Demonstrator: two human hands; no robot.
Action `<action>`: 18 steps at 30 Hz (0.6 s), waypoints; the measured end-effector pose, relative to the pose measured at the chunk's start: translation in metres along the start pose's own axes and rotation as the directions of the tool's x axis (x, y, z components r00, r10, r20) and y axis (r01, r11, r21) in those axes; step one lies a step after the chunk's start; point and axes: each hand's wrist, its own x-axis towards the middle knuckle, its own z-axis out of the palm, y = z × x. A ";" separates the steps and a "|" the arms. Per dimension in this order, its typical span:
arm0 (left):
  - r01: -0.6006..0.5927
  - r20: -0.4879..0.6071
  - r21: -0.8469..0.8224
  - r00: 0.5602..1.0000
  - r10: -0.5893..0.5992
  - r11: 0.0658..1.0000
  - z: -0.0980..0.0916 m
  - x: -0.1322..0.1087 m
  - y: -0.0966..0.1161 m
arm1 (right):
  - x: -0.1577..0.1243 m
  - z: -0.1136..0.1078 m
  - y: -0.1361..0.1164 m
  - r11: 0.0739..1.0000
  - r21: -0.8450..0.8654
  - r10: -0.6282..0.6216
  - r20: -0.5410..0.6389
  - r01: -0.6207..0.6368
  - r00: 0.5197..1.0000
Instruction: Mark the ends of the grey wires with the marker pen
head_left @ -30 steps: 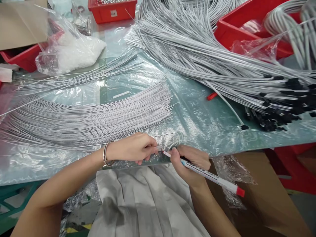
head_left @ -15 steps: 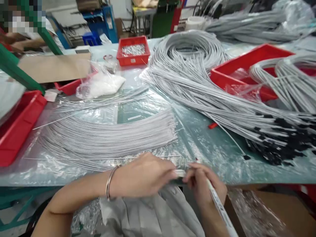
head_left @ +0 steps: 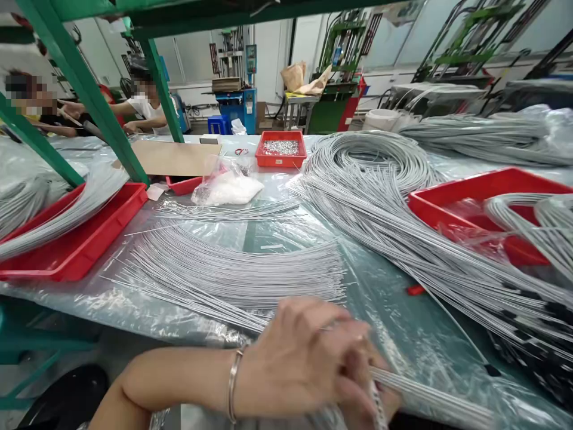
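Note:
My left hand [head_left: 299, 361], with a silver bracelet [head_left: 233, 385] at the wrist, is closed around a bundle of thin grey wires [head_left: 430, 394] at the table's front edge. The bundle passes under the hands and sticks out to the right. Mostly hidden behind the left, my right hand [head_left: 390, 401] is closed on the same bundle. A narrow white strip with dark print [head_left: 378, 407] shows below the fingers; which hand holds it is unclear. Just beyond lies a fanned layer of cut grey wires [head_left: 242, 272].
Coiled grey wires [head_left: 367, 158] with black ends stretch across the right side. Red trays stand at the left [head_left: 71, 263] and right [head_left: 430, 200]. Behind are a red bin of small metal parts [head_left: 281, 161] and a bag of white material [head_left: 228, 188]. Green posts [head_left: 96, 101] rise at left; two people sit beyond.
The view has tilted up, showing more of the room. My hands have come together, left over right, and now grip a wire bundle. Earlier they were apart, with a long white printed piece at the right hand.

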 end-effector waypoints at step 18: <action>0.147 0.420 0.634 0.760 -0.497 0.760 -0.107 0.049 -0.151 | -0.003 -0.026 0.038 0.853 0.207 0.445 0.192 -0.479 0.875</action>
